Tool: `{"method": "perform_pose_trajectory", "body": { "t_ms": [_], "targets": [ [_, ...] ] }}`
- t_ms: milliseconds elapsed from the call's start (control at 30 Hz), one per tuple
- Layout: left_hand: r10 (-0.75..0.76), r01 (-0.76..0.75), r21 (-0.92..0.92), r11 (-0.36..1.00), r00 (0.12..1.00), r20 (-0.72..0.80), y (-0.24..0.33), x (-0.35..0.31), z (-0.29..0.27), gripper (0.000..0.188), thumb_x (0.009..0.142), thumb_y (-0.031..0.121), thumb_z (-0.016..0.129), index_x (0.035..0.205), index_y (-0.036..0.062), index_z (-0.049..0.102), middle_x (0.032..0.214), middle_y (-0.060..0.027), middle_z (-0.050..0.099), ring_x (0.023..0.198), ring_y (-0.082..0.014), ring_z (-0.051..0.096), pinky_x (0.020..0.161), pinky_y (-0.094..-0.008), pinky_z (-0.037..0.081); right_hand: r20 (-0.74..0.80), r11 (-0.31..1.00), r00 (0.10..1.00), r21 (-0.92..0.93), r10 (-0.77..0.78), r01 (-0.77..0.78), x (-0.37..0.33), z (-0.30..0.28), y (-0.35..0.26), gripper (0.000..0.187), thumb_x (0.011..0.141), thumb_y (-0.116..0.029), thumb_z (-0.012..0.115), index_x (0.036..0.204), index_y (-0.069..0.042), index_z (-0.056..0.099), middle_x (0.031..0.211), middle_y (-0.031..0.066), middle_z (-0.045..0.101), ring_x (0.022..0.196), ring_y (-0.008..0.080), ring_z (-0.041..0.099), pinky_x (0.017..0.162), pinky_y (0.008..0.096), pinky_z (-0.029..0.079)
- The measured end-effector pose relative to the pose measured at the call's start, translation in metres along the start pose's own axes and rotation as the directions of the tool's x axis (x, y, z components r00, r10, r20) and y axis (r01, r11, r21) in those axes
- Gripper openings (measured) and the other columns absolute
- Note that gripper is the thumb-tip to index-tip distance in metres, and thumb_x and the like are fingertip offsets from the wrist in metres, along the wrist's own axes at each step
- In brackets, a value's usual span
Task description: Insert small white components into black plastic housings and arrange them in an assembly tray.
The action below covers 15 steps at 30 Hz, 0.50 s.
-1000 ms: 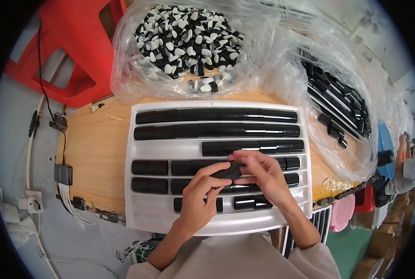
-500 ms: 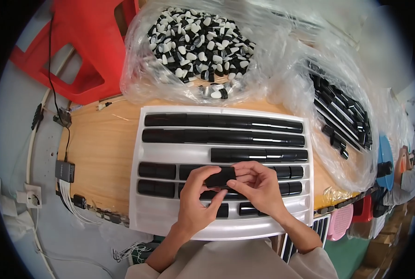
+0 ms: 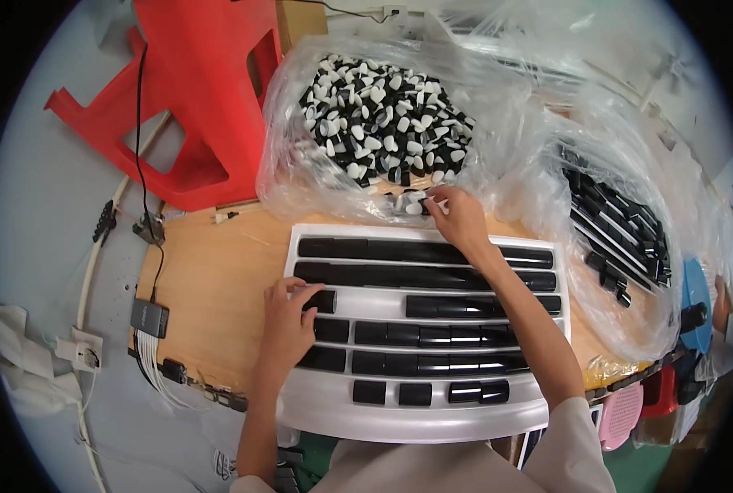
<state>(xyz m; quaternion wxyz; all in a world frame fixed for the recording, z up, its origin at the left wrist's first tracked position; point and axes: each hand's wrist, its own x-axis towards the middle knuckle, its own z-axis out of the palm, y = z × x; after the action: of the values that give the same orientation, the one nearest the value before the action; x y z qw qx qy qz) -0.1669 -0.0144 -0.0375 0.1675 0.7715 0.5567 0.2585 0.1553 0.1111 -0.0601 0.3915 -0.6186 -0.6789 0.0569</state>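
Head view: left hand (image 3: 287, 319) rests open-fingered on white tray (image 3: 416, 415); right hand (image 3: 457, 215) pinches a black-and-white cap (image 3: 417, 207) at the bag (image 3: 301, 177).

Your right hand (image 3: 457, 218) fingertips sit among the small black-and-white caps (image 3: 383, 123); whether they pinch one is probably indeterminable.

A round wooden desk (image 3: 210, 287) stands on a pale grey floor (image 3: 46, 189), with a red plastic stool (image 3: 194, 90) tipped against its far left edge. A black cable (image 3: 140, 123) trails down over the stool to a small black adapter (image 3: 149, 317) at the desk's left rim, and a white power strip (image 3: 80, 352) lies on the floor just beside it. Even, soft light falls over everything, and pink and blue plastic items (image 3: 629, 411) crowd the lower right.
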Motion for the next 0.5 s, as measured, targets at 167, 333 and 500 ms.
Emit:
{"method": "perform_pose_trajectory", "body": {
  "t_ms": [167,333,500],
  "targets": [
    [-0.061,0.060,-0.015,0.998,0.994,-0.087,0.015,0.001,0.023,0.043,0.076,0.013,0.077,0.117,0.0129,0.063,0.109,-0.0136,0.052,0.101,-0.0344,0.048,0.092,-0.0428,0.041,0.235,0.969,0.941,-0.112,0.242,-0.222,0.013,0.024,0.008,0.039,0.072,-0.031,0.081,0.100,-0.004,0.071,0.087,0.0150,0.072,0.084,0.0300,0.070,0.076,0.0410,0.055],
    [-0.095,0.114,0.079,0.990,0.973,-0.210,0.042,0.002,0.026,0.036,0.079,0.012,0.074,0.113,0.0122,0.063,0.108,-0.0130,0.053,0.101,-0.0336,0.049,0.090,-0.0443,0.042,0.082,0.971,0.976,0.108,0.204,-0.212,0.002,0.010,0.016,0.040,0.070,-0.028,0.084,0.096,-0.002,0.068,0.087,0.0128,0.070,0.076,0.0267,0.068,0.073,0.0365,0.054],
    [0.083,-0.085,-0.115,0.990,0.996,-0.018,0.102,0.000,0.067,0.035,0.084,0.015,0.071,0.117,0.0047,0.064,0.113,-0.0142,0.054,0.102,-0.0325,0.056,0.087,-0.0432,0.045,0.202,0.837,0.943,0.436,0.265,-0.329,-0.039,-0.053,0.010,0.036,0.073,-0.017,0.085,0.096,-0.002,0.062,0.083,0.0048,0.065,0.075,0.0103,0.061,0.065,0.0235,0.049]
  ]
}}
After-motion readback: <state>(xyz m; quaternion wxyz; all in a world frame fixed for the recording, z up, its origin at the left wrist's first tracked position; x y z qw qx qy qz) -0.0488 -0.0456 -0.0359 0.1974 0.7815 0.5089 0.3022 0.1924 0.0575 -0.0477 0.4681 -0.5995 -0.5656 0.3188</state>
